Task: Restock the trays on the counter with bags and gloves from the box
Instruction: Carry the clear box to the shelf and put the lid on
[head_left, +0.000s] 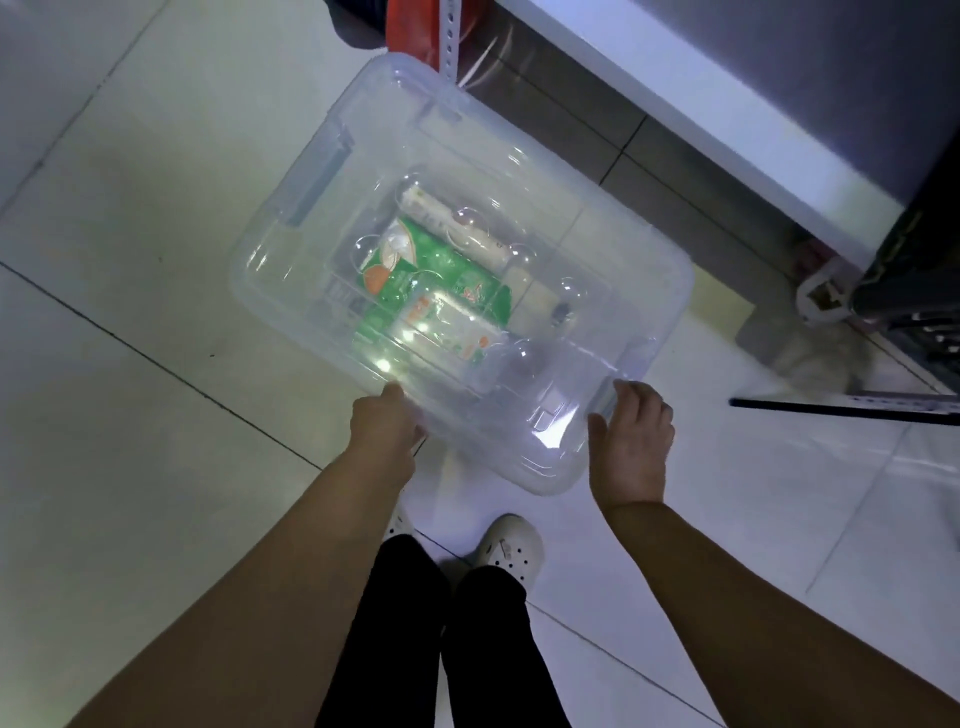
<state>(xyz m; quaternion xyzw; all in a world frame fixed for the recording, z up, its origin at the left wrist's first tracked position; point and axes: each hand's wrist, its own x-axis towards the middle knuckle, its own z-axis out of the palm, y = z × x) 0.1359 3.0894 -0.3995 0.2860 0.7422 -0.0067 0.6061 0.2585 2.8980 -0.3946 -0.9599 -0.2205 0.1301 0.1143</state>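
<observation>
Clear plastic storage box (597, 291) with its clear lid on sits mid-frame on the white tiled floor (130, 389), tilted diagonally, long axis running upper left to lower right. Grey latch handle (317, 182) on the box's upper-left end. Through the lid: green packets (441, 280) with orange and white print, overlapping, centre of the box; a whitish roll or pack (452, 221) just above them, contents unreadable through the glare. Left hand (384, 431) at lower centre grips the near edge of the lid, thumb on top, fingers curled under the rim. Right hand (631, 441) at lower right of centre is on the box's lower-right corner, fingers bent round the end by the second latch, thumb spread apart; can't tell if it is really clamped or just resting there. Both bare forearms come in from the bottom corners. Black trousers (441, 639) and white perforated clogs (511, 540) at bottom centre, just below the box. Counter or cabinet base (727, 78) runs across the upper right, brown tile strip under it. Red object (415, 26) and a white perforated metal upright (451, 31) at top centre behind the box. Dark bar (841, 408) on the floor at right edge. No counter trays in view.
</observation>
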